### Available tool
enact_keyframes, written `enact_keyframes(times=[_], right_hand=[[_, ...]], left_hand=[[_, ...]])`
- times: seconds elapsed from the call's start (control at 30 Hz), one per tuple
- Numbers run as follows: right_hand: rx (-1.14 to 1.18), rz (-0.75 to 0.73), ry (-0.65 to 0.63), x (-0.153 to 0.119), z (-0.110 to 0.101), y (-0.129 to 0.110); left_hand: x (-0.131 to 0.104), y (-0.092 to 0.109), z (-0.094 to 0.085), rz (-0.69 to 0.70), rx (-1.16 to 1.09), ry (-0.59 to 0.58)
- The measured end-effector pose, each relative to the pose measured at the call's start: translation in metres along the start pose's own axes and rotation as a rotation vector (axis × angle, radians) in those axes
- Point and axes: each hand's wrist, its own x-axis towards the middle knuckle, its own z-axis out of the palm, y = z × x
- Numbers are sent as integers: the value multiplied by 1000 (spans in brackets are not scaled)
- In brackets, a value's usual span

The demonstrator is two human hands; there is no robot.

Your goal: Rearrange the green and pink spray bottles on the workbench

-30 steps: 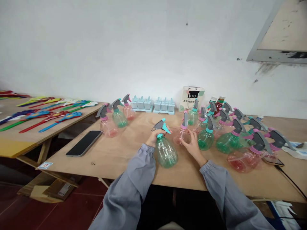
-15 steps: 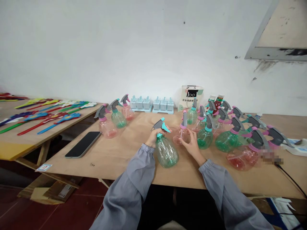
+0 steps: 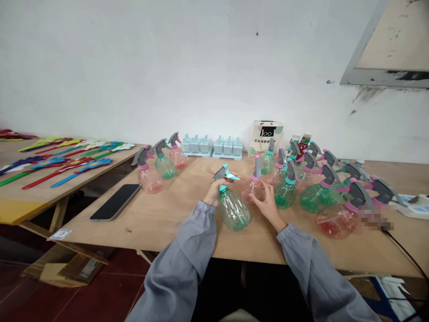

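My left hand (image 3: pixel 212 193) is wrapped around the neck of a clear green spray bottle (image 3: pixel 235 210), just under its grey and turquoise trigger head (image 3: pixel 224 172). The bottle leans, its base low and to the right, near the table's front edge. To its right is my right hand (image 3: pixel 267 200), thumb and forefinger curved apart with no object visible between them. Its fingertips overlap a pink spray bottle (image 3: pixel 246 191) standing behind; whether they touch it I cannot tell. A green spray bottle (image 3: pixel 284 195) stands just right of that hand.
Several pink and green spray bottles crowd the right side; three stand at left, including a pink bottle (image 3: pixel 150 180). A phone (image 3: pixel 115 202) lies at left. Pale-blue ice-pop moulds (image 3: pixel 228 150) and a paper bag (image 3: pixel 264 138) stand by the wall. Colourful hand-shaped sticks (image 3: pixel 80 166) cover another table.
The green bottle's base has swung slightly up and right in my left hand, and its trigger head has tilted a little. My right hand has barely moved.
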Motion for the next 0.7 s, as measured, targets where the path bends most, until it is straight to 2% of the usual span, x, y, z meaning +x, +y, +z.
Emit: enact_keyframes(times=[0.17,0.3,0.47,0.57,0.7], right_hand=[[-4,5,3,0,0,0],[-1,11,-9,0,0,1],[-2,14,-6,0,0,1],[-2,14,-9,0,-1,0],[11,16,-18,0,-2,-1]], left_hand=[[2,-1,-4,92,-6,90],[0,1,-3,79,93,39],[-4,3,1,144,163,22],[-14,13,-2,183,189,-7],[-44,44,-19,290,374,17]])
